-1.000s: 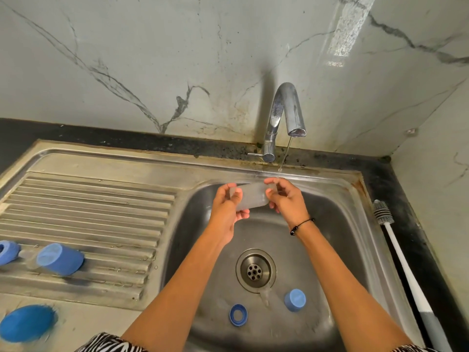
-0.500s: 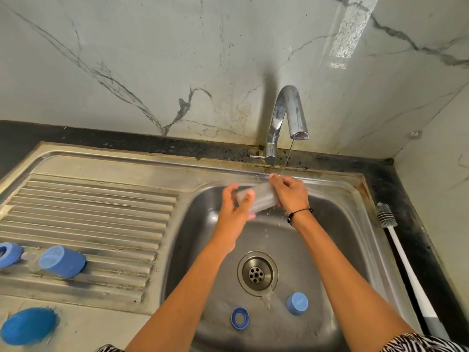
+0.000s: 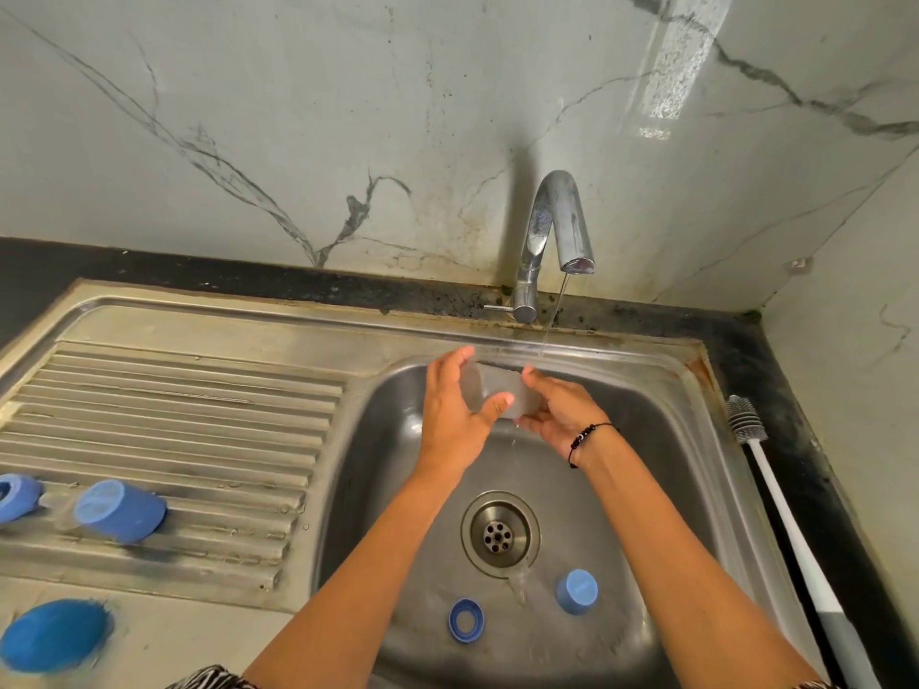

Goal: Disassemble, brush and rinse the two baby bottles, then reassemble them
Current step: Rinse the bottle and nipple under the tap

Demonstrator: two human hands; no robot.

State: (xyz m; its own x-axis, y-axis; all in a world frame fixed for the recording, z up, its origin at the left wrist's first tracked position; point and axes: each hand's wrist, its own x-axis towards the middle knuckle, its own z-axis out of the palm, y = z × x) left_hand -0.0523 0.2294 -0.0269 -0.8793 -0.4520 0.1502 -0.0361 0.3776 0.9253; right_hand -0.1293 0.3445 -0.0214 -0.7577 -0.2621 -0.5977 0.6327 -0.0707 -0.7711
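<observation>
From the head camera, both hands hold a clear bottle point(image 3: 502, 392) sideways over the back of the sink point(image 3: 661, 420), under a thin stream from the tap point(image 3: 557, 231). The left hand point(image 3: 455, 410) curls round its left end, thumb in front; the right hand point(image 3: 557, 410) grips the right end. In the basin near the drain point(image 3: 499, 534) lie a blue ring point(image 3: 466, 620) and a blue cap point(image 3: 577, 590), apart. On the drainboard point(image 3: 199, 415) lie a second bottle point(image 3: 117, 509) with its blue cap on and another ring point(image 3: 17, 497) beside it. A brush point(image 3: 781, 499) lies on the table right of the sink.
</observation>
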